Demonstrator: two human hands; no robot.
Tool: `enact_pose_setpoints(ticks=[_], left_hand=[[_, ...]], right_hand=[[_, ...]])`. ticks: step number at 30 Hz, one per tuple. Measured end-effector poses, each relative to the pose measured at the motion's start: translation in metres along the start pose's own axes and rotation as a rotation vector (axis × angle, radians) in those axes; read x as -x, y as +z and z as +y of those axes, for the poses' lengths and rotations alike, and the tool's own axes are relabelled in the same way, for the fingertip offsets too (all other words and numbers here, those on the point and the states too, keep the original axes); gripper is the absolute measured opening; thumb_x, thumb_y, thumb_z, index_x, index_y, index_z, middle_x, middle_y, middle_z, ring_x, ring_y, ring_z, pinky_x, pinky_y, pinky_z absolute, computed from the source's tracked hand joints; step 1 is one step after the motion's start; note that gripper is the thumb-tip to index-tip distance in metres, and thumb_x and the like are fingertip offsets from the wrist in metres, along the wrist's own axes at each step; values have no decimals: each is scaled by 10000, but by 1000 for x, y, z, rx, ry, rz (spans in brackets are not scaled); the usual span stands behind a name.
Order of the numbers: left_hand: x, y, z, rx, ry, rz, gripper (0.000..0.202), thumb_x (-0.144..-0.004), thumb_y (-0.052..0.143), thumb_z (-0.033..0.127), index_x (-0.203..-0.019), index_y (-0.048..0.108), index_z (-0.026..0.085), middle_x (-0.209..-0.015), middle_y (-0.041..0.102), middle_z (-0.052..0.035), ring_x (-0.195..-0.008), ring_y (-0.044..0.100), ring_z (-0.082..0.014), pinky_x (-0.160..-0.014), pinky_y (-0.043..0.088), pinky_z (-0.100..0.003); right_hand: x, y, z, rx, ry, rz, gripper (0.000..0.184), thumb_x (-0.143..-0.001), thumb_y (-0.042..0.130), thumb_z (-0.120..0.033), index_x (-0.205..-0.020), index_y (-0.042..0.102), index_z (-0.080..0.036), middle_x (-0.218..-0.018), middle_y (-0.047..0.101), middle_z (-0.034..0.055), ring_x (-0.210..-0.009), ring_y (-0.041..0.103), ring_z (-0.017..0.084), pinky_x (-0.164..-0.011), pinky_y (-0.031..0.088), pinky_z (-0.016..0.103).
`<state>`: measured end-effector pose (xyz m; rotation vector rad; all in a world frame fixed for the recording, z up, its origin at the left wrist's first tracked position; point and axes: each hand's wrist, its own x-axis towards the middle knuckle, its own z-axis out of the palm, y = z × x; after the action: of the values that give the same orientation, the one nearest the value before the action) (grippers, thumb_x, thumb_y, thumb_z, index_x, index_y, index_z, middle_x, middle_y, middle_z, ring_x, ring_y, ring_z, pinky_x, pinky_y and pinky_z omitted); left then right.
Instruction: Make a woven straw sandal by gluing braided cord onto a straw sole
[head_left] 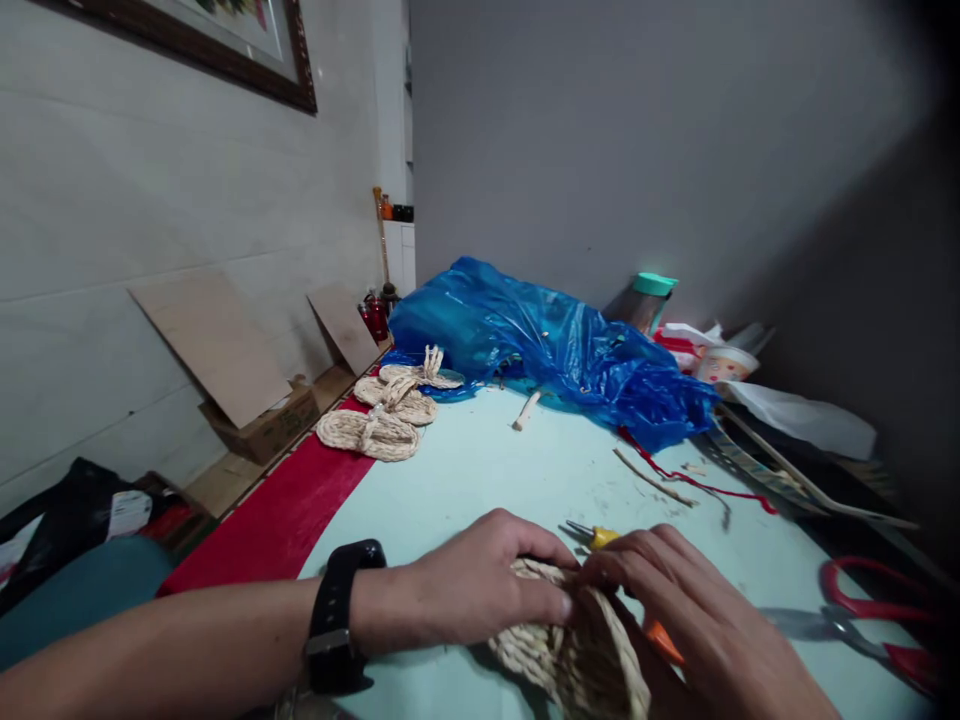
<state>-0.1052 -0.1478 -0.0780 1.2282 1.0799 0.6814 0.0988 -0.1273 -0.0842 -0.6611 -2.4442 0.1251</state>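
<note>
My left hand point(480, 585), with a black watch on its wrist, lies curled over a woven straw piece point(577, 660) at the near edge of the pale blue table point(480, 470). Its fingers press on the weave. My right hand point(697, 620) grips the same straw piece from the right, fingers pinched at its top. An orange tool part point(664, 642) shows under my right hand. A small yellow-handled tool point(596, 535) lies on the table just beyond my fingers.
Three finished straw sandals point(386, 410) lie at the far left by a red cloth strip point(285, 515). A crumpled blue plastic bag point(555, 345) fills the back. Red-handled scissors point(877, 620) lie at right. A cup, jar, sticks, red cord and cardboard boxes stand around.
</note>
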Motion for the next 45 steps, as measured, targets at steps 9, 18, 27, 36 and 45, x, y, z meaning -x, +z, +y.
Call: enact_pose_setpoints(ticks=[9, 18, 27, 36, 45], left_hand=[[0, -1, 4, 102, -35, -120, 221, -750, 616, 222, -928, 724, 149, -814, 631, -9, -845, 560, -190, -831, 400, -310], [-2, 0, -1, 190, 5, -96, 291, -771, 648, 232, -1041, 539, 229, -955, 567, -4, -912, 599, -213, -784, 420, -327], [0, -3, 6, 192, 34, -38, 295, -823, 594, 235, -1110, 532, 259, -911, 571, 6, -852, 609, -201, -734, 426, -312], [-13, -17, 2, -238, 230, -32, 103, -855, 548, 193, -929, 613, 222, -889, 611, 24, -863, 557, -176, -778, 409, -273], [-5, -6, 3, -688, 415, 248, 78, -818, 676, 245, -817, 754, 236, -937, 688, -38, -1002, 560, -240, -881, 407, -331]], right_hand=[[-9, -12, -2, -173, 69, -104, 129, -940, 449, -141, -930, 528, -242, -820, 598, 19, -695, 599, 139, -549, 498, 218], [-9, -6, -7, -263, 311, -177, 195, -879, 462, -71, -950, 574, -214, -949, 604, 39, -809, 582, 158, -644, 458, 253], [-14, -11, -13, -360, 446, -191, 130, -883, 504, -97, -909, 569, -207, -881, 641, 23, -778, 599, 151, -533, 420, 209], [-15, -9, -11, -298, 375, -146, 95, -891, 534, -103, -876, 571, -189, -963, 601, 46, -867, 540, 186, -745, 462, 322], [-11, 3, -11, -229, 359, -75, 97, -871, 545, -95, -863, 565, -190, -937, 615, 51, -854, 516, 202, -752, 431, 351]])
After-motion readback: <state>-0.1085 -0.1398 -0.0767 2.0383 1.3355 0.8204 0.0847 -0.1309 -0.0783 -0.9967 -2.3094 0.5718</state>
